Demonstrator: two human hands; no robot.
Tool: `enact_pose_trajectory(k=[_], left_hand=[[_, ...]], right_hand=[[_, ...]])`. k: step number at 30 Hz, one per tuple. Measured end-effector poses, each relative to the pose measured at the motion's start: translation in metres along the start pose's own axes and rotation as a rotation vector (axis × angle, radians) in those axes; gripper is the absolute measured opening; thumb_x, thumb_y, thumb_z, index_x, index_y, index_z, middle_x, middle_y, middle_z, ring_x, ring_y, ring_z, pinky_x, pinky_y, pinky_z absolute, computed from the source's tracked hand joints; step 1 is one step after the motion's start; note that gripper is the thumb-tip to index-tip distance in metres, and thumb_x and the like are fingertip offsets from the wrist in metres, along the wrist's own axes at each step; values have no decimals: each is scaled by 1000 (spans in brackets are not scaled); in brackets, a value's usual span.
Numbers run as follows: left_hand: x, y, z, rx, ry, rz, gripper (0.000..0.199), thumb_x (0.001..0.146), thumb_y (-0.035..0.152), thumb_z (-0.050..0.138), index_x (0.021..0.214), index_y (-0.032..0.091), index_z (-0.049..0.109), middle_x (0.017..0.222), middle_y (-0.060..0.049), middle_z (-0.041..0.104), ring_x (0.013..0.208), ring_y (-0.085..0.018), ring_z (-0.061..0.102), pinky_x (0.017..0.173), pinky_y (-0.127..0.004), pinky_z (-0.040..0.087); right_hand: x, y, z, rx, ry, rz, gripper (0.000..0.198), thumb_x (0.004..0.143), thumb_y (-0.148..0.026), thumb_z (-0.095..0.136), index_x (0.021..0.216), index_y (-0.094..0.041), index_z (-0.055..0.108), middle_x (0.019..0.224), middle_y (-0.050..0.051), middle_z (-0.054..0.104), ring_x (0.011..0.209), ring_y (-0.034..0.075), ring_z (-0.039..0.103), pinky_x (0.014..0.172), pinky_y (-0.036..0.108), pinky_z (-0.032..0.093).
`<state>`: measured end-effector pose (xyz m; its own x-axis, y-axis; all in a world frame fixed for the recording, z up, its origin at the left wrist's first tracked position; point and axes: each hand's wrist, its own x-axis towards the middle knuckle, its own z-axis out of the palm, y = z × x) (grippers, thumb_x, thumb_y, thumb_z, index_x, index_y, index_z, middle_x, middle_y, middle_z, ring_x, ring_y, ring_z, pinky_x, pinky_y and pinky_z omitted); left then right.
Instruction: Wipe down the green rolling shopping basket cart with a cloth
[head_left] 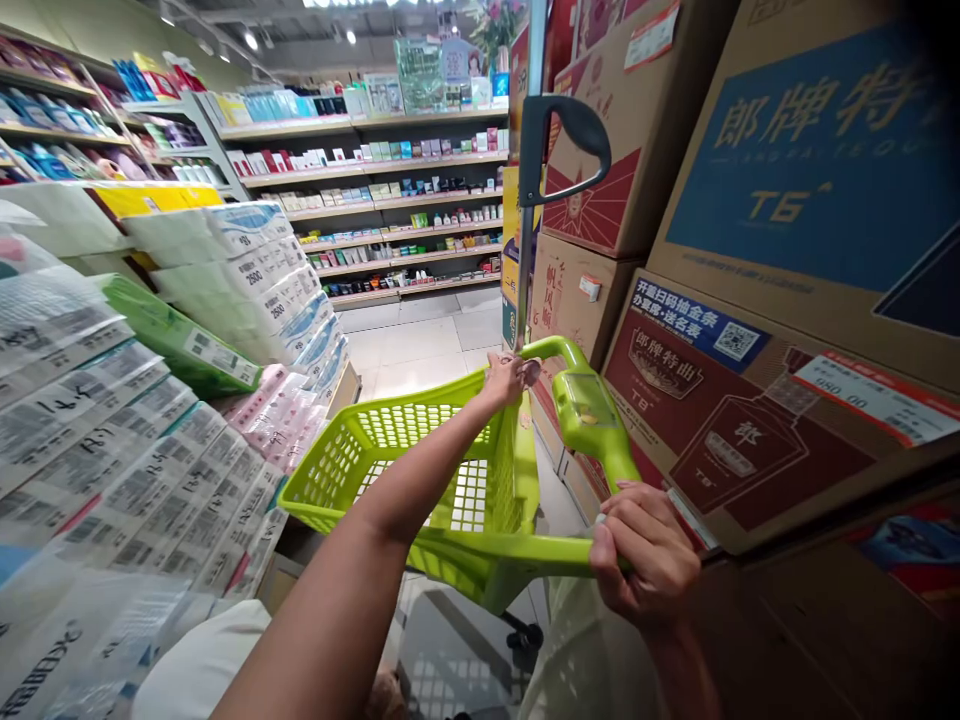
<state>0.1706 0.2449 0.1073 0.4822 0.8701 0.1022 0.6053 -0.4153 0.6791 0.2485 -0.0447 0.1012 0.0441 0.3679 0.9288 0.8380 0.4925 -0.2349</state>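
Observation:
A lime-green plastic shopping cart [465, 545] with a perforated basket is in front of me, tilted across the aisle. I see only bare floor and basket mesh inside it. My right hand [645, 550] is closed around the near end of its green handle [596, 415]. Stretched forward over the basket, my left hand [511, 378] is closed on the cart at the handle's far end, beside the foot of an upright metal pole [523, 270]. A dark grey loop grip [566, 150] is fixed to that pole. Fingers of my left hand are partly hidden.
Large cardboard cartons [697, 400] are stacked close on the right. Packs of tissue paper [150, 450] are piled on the left, with a green pack [176, 335] on top. Shelves of small boxed goods [375, 190] stand beyond the tiled floor [409, 345].

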Motion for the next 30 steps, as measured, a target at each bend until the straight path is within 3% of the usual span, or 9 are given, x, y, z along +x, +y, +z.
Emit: enact_pose_trajectory(k=[2,5,12,15,18,22,24,27,30], left_hand=[[-3,-5,3,-30,15,-38,38,98,41,55,124,16,67,128,-15,47,104,-26,55,109,-52,46],[-27,-12,1,-39,-75,-20,42,98,44,54,131,20,66,129,-14,47,104,-25,55,109,-49,48],[-137,-17,-12,-17,-267,242,43,100,53,49,122,26,73,120,-13,53,107,-28,52,104,-47,51],[-159,-12,-16,-20,-299,295,42,100,51,48,127,28,71,117,-12,51,105,-28,53,104,-48,51],[-133,-3,-16,17,-274,228,37,100,40,47,119,22,73,119,-14,51,107,-30,53,102,-52,52],[-59,7,-10,-57,-182,-52,31,97,30,54,121,18,71,133,-17,45,99,-27,57,92,-48,56],[-34,8,-8,-83,-126,-94,32,98,33,53,120,17,70,135,-18,45,101,-26,57,94,-47,56],[-29,3,-6,-79,-125,-50,37,100,40,51,123,18,69,133,-16,45,110,-28,54,104,-48,52],[-61,-7,-9,-74,-206,-2,42,97,49,56,130,25,69,126,-12,48,112,-29,54,107,-49,50]], right_hand=[[1,1,-1,5,3,-3,23,82,-6,55,66,-22,50,63,-1,52,71,16,56,82,39,55],[-1,0,-3,19,4,7,23,81,-6,56,66,-22,51,63,-1,53,71,16,57,82,39,55],[-9,-7,-8,48,15,46,22,79,-5,57,65,-22,52,60,-3,51,68,16,57,84,40,54],[-10,-7,-8,56,17,42,23,78,-6,57,64,-22,51,59,-3,50,68,16,57,84,40,54],[-10,-8,-6,54,12,46,23,79,-6,57,63,-22,51,58,-3,49,69,16,58,84,40,54],[-8,-10,-6,29,2,44,23,80,-7,57,64,-22,52,59,-2,51,69,16,58,83,40,54],[-7,-9,-6,18,2,41,23,80,-7,56,63,-22,52,60,-2,51,69,16,58,84,39,54],[-6,-8,-8,7,2,35,24,80,-6,56,63,-22,52,60,-3,51,69,15,57,85,40,54],[-7,-6,-9,13,11,37,23,79,-6,56,64,-22,51,60,-3,51,69,16,57,85,40,54]])
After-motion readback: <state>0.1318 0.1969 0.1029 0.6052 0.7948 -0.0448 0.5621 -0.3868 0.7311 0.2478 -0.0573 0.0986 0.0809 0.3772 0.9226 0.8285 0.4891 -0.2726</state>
